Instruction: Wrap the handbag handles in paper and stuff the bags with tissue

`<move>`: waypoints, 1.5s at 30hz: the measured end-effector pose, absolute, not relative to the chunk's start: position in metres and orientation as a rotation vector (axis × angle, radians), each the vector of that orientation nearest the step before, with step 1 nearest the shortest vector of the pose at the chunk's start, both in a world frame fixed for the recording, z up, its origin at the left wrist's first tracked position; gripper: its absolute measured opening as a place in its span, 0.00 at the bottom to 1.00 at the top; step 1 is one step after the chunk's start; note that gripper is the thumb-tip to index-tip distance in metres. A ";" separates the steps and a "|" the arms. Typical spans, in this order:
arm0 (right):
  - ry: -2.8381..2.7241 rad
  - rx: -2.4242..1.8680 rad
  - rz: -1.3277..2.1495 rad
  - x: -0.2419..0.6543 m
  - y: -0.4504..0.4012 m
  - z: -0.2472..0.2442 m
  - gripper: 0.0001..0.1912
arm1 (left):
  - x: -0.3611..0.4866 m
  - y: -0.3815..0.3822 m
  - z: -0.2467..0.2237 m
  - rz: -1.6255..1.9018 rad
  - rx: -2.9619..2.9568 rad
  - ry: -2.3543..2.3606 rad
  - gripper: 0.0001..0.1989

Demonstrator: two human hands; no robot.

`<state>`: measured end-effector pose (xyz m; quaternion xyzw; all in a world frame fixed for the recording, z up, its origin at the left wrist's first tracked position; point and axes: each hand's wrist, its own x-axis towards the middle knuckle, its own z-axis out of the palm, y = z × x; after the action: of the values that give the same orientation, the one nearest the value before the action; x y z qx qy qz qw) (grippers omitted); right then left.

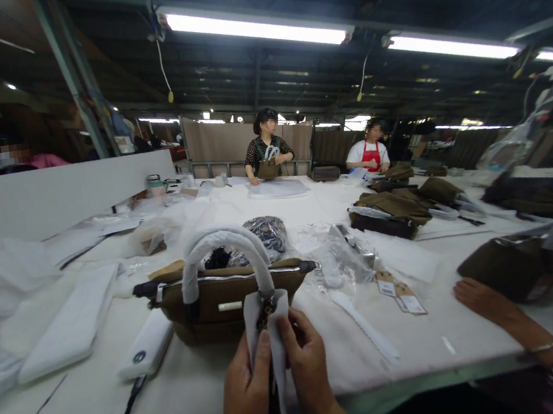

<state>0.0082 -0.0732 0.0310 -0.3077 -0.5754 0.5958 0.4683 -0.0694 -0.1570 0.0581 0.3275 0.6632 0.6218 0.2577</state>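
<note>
The person's left hand [247, 382] and right hand [307, 358] pinch a white wrapping sheet [281, 304], probably light and limp, partly around a dark hanging piece [266, 312]; just beyond the fingertips sits an olive handbag [202, 322], likely soft-sided, best lifted by its wrapped handles [263, 270].

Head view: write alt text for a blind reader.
Left hand and right hand hold a thin white sheet around a dark brown piece before an olive handbag with white-wrapped handles. At right, a co-worker's hand rests by another olive bag.
</note>
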 end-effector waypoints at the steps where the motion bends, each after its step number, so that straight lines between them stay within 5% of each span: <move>1: -1.415 -0.757 1.439 0.007 -0.074 0.030 0.24 | -0.069 -0.157 0.057 1.686 0.918 1.807 0.31; 28: -1.530 -0.860 1.299 -0.013 -0.072 0.052 0.25 | -0.071 -0.146 0.026 1.265 1.850 2.909 0.33; 38: -1.520 -0.702 1.307 -0.009 -0.075 0.049 0.24 | -0.070 -0.149 0.036 1.134 2.067 2.884 0.35; 45: -1.465 -0.753 1.501 -0.005 -0.067 0.051 0.22 | -0.081 -0.161 0.047 1.769 1.245 2.014 0.24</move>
<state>-0.0050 -0.0669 0.0515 -0.3035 -0.5899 0.6045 0.4410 -0.0808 -0.1607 0.0467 0.4194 0.6785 0.5959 0.0927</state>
